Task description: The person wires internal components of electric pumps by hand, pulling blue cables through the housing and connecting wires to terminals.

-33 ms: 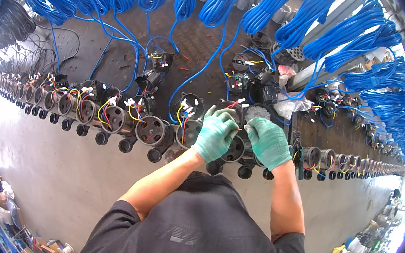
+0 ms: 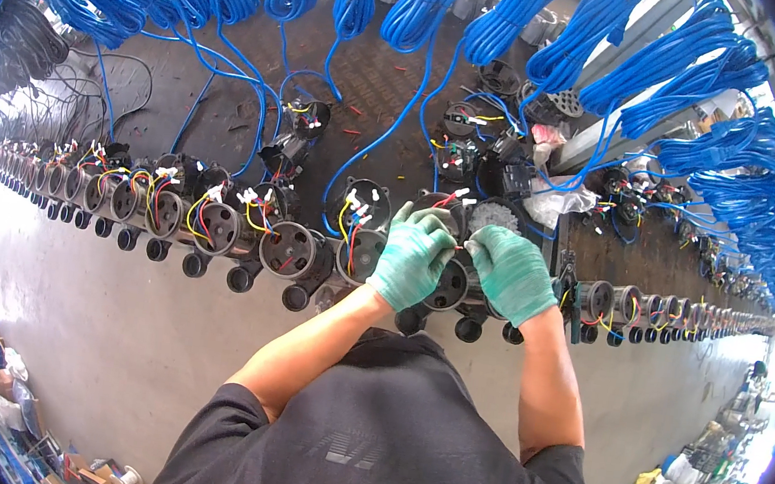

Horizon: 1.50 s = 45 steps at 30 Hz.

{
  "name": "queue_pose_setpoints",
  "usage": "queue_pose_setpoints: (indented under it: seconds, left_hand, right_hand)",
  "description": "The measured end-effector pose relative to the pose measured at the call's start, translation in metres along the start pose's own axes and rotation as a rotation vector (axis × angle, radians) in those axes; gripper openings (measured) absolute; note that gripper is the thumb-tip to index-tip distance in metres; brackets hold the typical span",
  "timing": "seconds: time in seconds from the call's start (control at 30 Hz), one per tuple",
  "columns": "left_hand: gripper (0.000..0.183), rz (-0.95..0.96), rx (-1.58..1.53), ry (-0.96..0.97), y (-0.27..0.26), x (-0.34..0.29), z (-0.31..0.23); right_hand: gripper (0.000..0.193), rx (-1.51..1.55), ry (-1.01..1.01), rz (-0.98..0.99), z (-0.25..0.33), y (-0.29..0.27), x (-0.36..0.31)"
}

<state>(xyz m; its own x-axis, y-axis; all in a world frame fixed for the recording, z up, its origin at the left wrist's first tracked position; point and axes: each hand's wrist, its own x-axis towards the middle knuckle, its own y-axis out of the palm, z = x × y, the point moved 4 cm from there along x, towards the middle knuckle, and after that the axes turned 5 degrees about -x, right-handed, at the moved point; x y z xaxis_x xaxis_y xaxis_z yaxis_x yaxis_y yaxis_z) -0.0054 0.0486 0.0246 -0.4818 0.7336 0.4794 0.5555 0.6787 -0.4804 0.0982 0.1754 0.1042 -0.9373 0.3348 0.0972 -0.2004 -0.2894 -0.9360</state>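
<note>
Pinching the thumb and fingers of the left hand together on what looks like the tip of a thin reddish wire, too small to make out fully. Holding the right hand just beside, with thumb and fingertips drawn in close; hard to tell whether clamped on the same wire. Wearing green gloves on both. Bringing both sets of fingertips near each other, with the wire between, just above a round casing at the near edge of a dark table. Just left of the left hand, another casing, with yellow and red wires and white plugs. Just right of the right hand, a dark tool. Farther right, beyond the hands, a crumpled clear bag. Along the far side, blue cable coils.
</note>
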Motion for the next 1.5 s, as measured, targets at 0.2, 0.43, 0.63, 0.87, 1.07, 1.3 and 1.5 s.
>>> queue_pose_setpoints:
  seconds: [0.2, 0.43, 0.63, 0.87, 1.07, 1.3, 1.5]
  left_hand:
    - [0.012, 0.043, 0.007, 0.013, 0.002, -0.002, 0.002]
    - [0.012, 0.060, -0.009, -0.009, 0.002, -0.004, 0.004]
    - [0.021, 0.046, -0.027, 0.019, 0.003, -0.005, 0.011]
    - [0.021, 0.004, -0.080, 0.032, 0.004, -0.004, 0.009]
    - [0.018, -0.052, -0.103, 0.061, 0.001, -0.001, 0.010]
    - [0.019, -0.026, -0.121, 0.013, 0.002, -0.002, 0.012]
    - [0.023, -0.033, -0.199, 0.018, 0.005, -0.002, 0.011]
  right_hand:
    - [0.018, -0.035, 0.034, 0.074, 0.000, 0.024, 0.001]
    - [0.022, -0.058, 0.024, 0.180, -0.007, 0.034, 0.007]
    - [0.026, 0.070, 0.067, 0.137, -0.013, 0.046, 0.002]
    - [0.036, 0.207, 0.401, -0.278, -0.050, -0.040, -0.048]
    - [0.072, -0.212, 0.596, -0.098, -0.101, -0.040, -0.125]
    - [0.106, -0.202, 0.820, 0.098, -0.115, -0.019, -0.133]
    - [0.086, -0.029, 0.222, -0.159, -0.058, -0.022, -0.105]
